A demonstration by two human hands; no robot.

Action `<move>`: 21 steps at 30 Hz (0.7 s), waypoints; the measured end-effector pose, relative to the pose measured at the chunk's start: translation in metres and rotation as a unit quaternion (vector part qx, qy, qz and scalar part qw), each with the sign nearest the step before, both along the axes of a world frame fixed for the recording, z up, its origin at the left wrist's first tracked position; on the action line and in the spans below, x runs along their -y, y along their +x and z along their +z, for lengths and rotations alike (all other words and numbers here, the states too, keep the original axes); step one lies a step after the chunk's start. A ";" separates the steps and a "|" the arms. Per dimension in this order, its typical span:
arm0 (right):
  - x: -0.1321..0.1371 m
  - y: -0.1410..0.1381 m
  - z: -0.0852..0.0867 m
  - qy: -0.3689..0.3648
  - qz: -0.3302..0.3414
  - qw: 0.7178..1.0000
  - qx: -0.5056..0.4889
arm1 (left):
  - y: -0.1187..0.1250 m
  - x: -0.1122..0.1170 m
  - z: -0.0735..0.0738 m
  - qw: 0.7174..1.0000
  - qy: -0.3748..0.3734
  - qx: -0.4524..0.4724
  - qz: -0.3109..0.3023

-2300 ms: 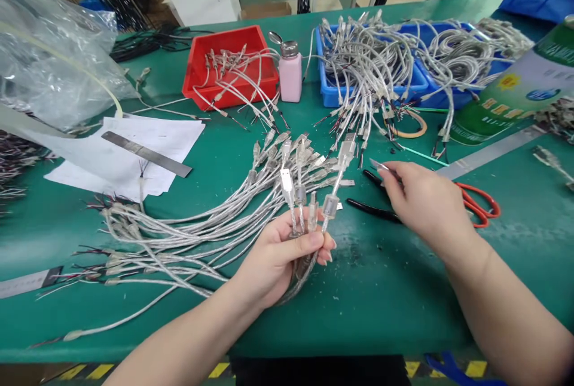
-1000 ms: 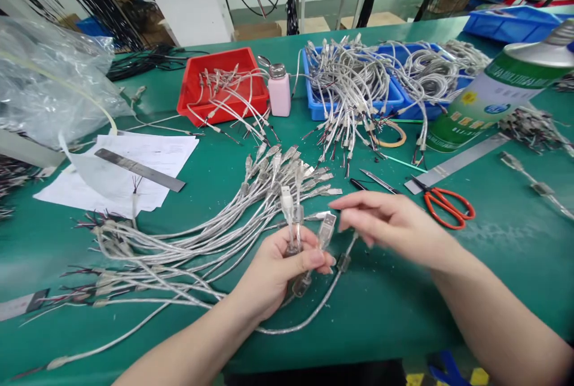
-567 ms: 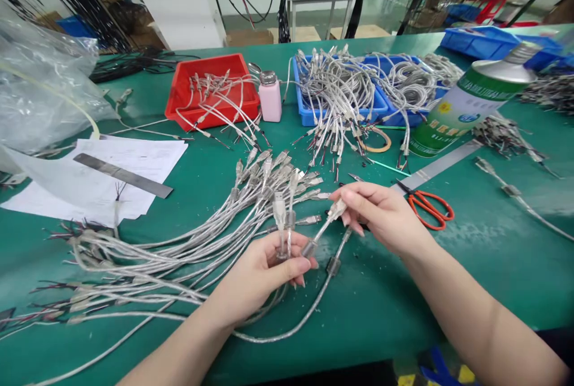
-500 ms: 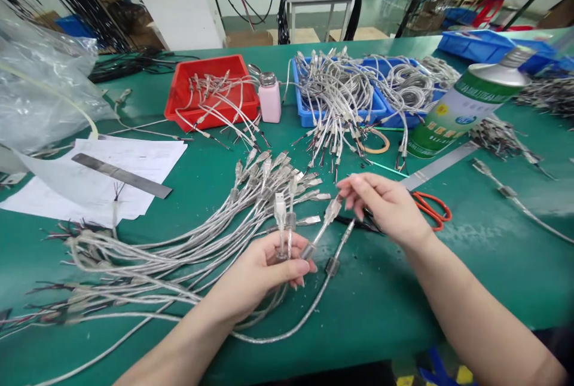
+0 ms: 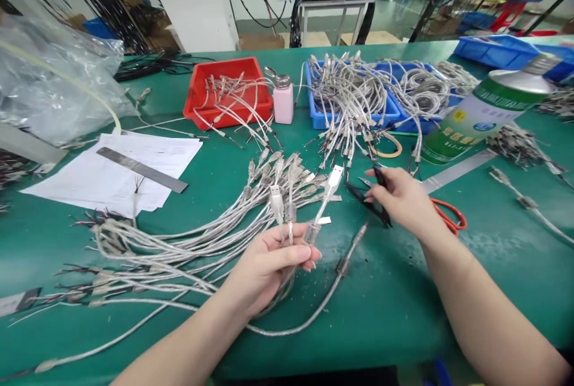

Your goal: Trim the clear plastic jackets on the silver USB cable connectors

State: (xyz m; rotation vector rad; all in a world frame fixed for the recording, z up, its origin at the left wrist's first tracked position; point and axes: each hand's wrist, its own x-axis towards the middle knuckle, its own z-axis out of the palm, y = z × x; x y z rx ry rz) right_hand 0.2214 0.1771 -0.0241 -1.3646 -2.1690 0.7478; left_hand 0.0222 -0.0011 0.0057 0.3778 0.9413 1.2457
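My left hand (image 5: 269,263) is closed around a few silver USB cables (image 5: 287,213), their plugs pointing up and away from me. My right hand (image 5: 403,201) rests on the green mat to the right of them, its fingers closed on a pair of black-handled cutters (image 5: 366,202). One cable (image 5: 345,260) lies loose on the mat between the hands, with no plug on its end. A large fan of similar cables (image 5: 188,242) spreads left from my left hand.
A red tray (image 5: 228,90) and blue trays (image 5: 359,105) hold more cables at the back. Between them stands a pink dispenser bottle (image 5: 283,101). Orange scissors (image 5: 448,216), a green can (image 5: 484,114), a steel ruler (image 5: 141,161) on papers (image 5: 112,174), and a plastic bag (image 5: 49,81) lie around.
My right hand let go of the cable plug it was touching, moved right to the mat and took hold of the black cutters. My left hand kept its cables.
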 end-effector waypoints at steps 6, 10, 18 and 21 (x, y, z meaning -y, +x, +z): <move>0.031 -0.007 0.032 -0.168 0.072 0.917 -0.355 | 0.005 0.001 -0.003 0.999 0.010 -0.021 0.028; 0.072 -0.016 0.040 -0.273 0.187 0.917 -0.224 | 0.009 0.002 -0.008 0.998 0.014 -0.059 0.031; 0.099 -0.026 0.034 -0.232 0.334 0.907 -0.112 | 0.015 0.006 -0.005 0.976 0.031 -0.214 0.020; 0.092 -0.024 0.033 -0.157 0.285 0.940 -0.103 | 0.014 0.006 -0.003 0.973 0.024 -0.230 0.003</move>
